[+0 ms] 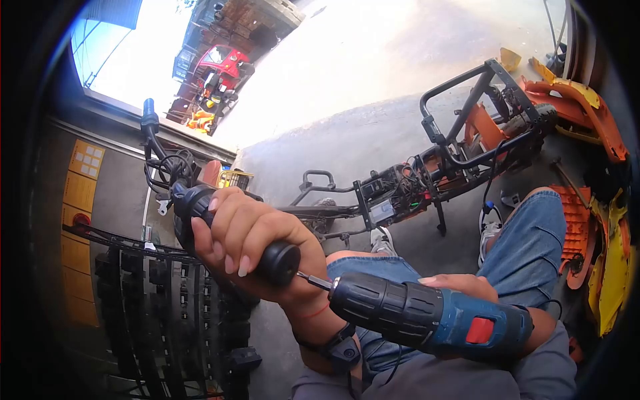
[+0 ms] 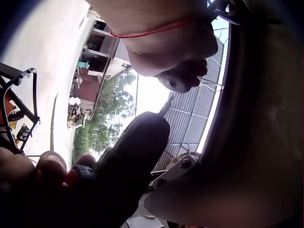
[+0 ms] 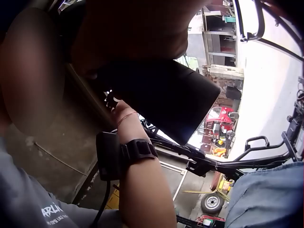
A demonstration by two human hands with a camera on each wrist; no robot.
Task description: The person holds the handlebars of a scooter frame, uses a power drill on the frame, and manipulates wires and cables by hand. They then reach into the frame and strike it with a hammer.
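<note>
My left hand (image 1: 261, 233) wraps its fingers round a black handlebar grip (image 1: 279, 263) at the end of a dark handlebar (image 1: 159, 143). My right hand (image 1: 467, 285) holds a blue-and-black cordless drill (image 1: 393, 310) with a red switch, its thumb lying along the top. The drill's bit (image 1: 315, 280) points at the round end of the grip, its tip right at that end face. In the left wrist view, the drill's dark chuck (image 2: 142, 137) and the grip's end hole show close together. The drill's underside (image 3: 161, 99) looms dark in the right wrist view, hiding most of the grip.
Beyond my knees (image 1: 523, 233) stands a bare vehicle frame (image 1: 467, 133) with exposed wiring. Orange and yellow body panels (image 1: 603, 227) lie at the right. Dark rows of parts (image 1: 173, 313) fill the lower left. A red vehicle (image 1: 223, 60) is outside.
</note>
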